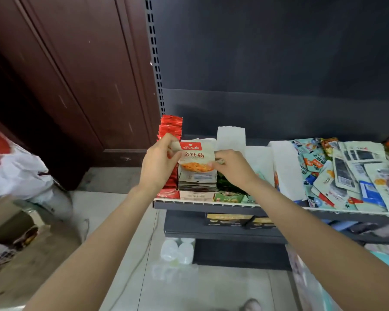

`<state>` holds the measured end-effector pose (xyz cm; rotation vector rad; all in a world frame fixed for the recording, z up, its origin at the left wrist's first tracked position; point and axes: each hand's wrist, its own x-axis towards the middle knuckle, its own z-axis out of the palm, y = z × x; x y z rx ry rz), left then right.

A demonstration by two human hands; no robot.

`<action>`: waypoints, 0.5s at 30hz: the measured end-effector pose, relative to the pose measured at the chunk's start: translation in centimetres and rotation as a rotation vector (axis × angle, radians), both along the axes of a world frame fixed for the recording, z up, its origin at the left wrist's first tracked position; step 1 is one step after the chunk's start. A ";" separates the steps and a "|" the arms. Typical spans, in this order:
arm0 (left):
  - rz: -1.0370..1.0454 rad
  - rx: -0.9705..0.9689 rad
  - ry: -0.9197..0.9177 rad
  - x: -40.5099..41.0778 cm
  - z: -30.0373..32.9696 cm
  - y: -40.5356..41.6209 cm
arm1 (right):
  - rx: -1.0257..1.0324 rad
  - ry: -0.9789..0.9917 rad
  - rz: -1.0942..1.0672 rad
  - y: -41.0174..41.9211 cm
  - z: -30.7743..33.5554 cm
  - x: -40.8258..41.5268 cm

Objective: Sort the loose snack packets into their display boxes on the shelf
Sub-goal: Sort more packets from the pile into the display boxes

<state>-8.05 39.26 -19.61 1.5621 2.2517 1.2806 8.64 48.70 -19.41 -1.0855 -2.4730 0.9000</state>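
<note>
Two bare forearms reach up from the bottom of the head view toward a dark metal shelf [202,204]. The left hand [158,163] curls its fingers and thumb round the left edge of a beige snack packet with a red label and an orange food picture [197,157], pinching it near the top corner. The right hand [233,168] pinches the packet's right edge between curled fingers and thumb. The packet stands upright, face to the camera, just above a row of like beige packets in a cardboard display box [198,186]. A red display box of red packets [170,129] stands just left of it, a green box [228,195] to the right. Farther right, a loose heap of pale, mixed-colour packets [350,173] lies on the shelf.
</note>
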 end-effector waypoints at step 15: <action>-0.169 -0.396 0.457 3.0 -0.8 1.7 | -0.090 0.030 -0.047 0.9 -0.2 3.4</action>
